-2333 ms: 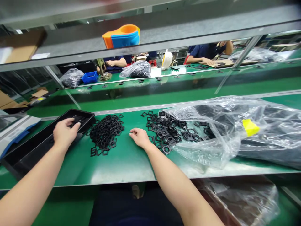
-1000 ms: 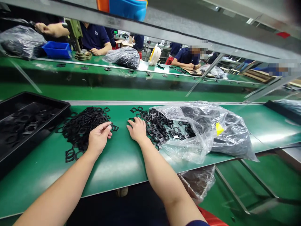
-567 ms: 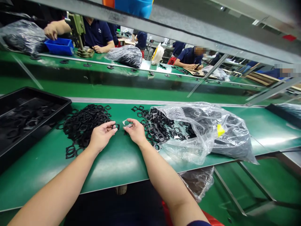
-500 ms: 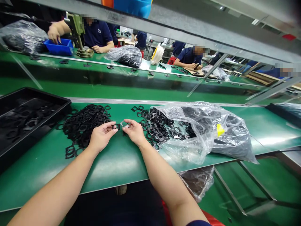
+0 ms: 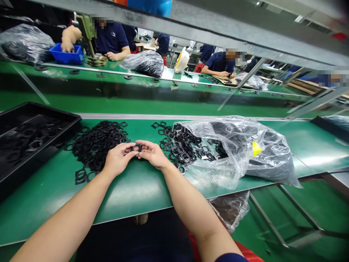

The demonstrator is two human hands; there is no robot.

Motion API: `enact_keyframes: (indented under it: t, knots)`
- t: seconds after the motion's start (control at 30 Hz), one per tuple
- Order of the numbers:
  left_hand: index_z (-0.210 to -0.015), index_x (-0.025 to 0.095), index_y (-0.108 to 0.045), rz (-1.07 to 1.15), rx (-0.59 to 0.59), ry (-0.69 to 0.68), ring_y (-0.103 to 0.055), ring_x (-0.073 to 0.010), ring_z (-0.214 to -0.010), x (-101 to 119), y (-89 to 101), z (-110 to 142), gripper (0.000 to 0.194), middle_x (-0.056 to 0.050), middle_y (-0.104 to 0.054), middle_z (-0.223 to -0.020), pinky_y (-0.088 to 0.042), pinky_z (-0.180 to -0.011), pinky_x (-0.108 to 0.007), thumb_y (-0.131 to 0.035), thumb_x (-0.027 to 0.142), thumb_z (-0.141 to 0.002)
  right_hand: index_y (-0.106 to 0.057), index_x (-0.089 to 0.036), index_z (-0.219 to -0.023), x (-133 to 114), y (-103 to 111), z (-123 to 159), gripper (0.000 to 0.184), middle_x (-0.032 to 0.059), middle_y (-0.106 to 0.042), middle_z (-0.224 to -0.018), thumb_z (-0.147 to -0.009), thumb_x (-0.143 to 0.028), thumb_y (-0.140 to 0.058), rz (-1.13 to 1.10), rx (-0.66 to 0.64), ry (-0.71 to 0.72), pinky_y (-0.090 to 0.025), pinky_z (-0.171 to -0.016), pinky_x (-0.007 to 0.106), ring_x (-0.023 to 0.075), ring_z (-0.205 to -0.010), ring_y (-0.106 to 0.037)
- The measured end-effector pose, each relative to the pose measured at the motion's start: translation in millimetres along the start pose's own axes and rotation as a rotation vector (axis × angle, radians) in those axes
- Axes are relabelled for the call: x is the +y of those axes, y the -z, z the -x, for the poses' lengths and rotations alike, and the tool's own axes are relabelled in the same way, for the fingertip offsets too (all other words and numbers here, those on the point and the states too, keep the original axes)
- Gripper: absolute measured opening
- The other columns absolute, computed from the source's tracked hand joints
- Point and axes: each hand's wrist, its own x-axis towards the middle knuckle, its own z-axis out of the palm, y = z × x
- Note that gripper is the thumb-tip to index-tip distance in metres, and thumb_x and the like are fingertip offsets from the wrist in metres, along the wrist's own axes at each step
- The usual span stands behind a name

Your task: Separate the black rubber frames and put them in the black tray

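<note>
Between my fingertips, above the green work surface, is a small black ring-shaped part [image 5: 136, 148]. My left hand [image 5: 119, 157] is closed on its left side, thumb below and fingers above. From the right, my right hand [image 5: 151, 153] pinches the same part, and the two hands nearly touch. The fingers cover much of it. Left of my hands lies a heap of similar black ring parts [image 5: 98, 143]. To the right, more loose black ring parts [image 5: 185, 143] spill from the mouth of a clear plastic bag [image 5: 261, 160].
A black tray [image 5: 65, 115] holding black parts stands at the far left. Across a green divider, co-workers sit at another bench with a blue bin [image 5: 67, 55], a hand press [image 5: 89, 36], a plastic bag [image 5: 147, 63] and a white fan [image 5: 182, 60]. A metal beam [image 5: 207, 34] crosses overhead.
My right hand has moved left to meet the left hand. The light-edged piece it held apart is now brought against the black part, and both hands grip together.
</note>
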Motion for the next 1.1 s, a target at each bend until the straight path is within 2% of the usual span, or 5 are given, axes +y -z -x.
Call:
enact_keyframes:
  t: [0.23,0.5,0.67,0.87,1.1]
  knots:
    - [-0.1,0.018,-0.07,-0.134,0.048,0.03,-0.062,-0.0163,-0.071,2,0.1,1,0.04,-0.006,-0.067,-0.087,-0.054,-0.07,-0.033,-0.073,0.041,-0.067,-0.065,-0.017,-0.084,6,-2,-5,0.024,-0.0006,-0.065,-0.069,-0.066,-0.03,-0.072,0.242,0.237,0.036,-0.047,-0.052,0.022,0.0081,-0.053,-0.056]
    - [-0.112,0.015,-0.064,0.137,0.018,0.152,-0.064,-0.0165,-0.077,3,-1.0,0,0.057,-0.005,-0.067,-0.086,-0.055,-0.078,-0.035,-0.078,0.036,-0.061,-0.058,-0.017,-0.082,4,-1,-5,0.027,-0.0043,-0.06,-0.057,-0.066,-0.033,-0.072,0.214,0.286,-0.004,-0.046,-0.048,0.02,0.0077,-0.048,-0.057]
    - [-0.114,0.017,-0.063,0.06,-0.007,0.105,-0.061,-0.0142,-0.071,7,-0.4,0,0.056,-0.002,-0.062,-0.081,-0.055,-0.074,-0.033,-0.076,0.038,-0.064,-0.058,-0.016,-0.08,2,-6,-5,0.032,-0.0047,-0.061,-0.057,-0.061,-0.035,-0.075,0.101,0.243,-0.011,-0.048,-0.047,0.019,0.0069,-0.046,-0.057]
    - [-0.1,0.019,-0.067,-0.149,0.122,-0.1,-0.062,-0.0226,-0.101,8,3.1,0,0.04,-0.01,-0.063,-0.114,-0.052,-0.088,-0.038,-0.074,0.038,-0.066,-0.058,-0.016,-0.085,-1,-4,-6,0.037,-0.0052,-0.061,-0.056,-0.058,-0.032,-0.078,0.05,0.371,-0.008,-0.049,-0.045,0.018,0.0084,-0.047,-0.06]
    - [-0.1,0.019,-0.067,-0.246,0.166,-0.119,-0.064,-0.0202,-0.091,11,3.0,3,0.037,-0.006,-0.067,-0.097,-0.051,-0.089,-0.036,-0.07,0.041,-0.071,-0.061,-0.014,-0.078,-1,-4,-6,0.034,-0.0027,-0.063,-0.057,-0.055,-0.033,-0.08,0.039,0.36,-0.025,-0.051,-0.048,0.019,0.0089,-0.049,-0.061]
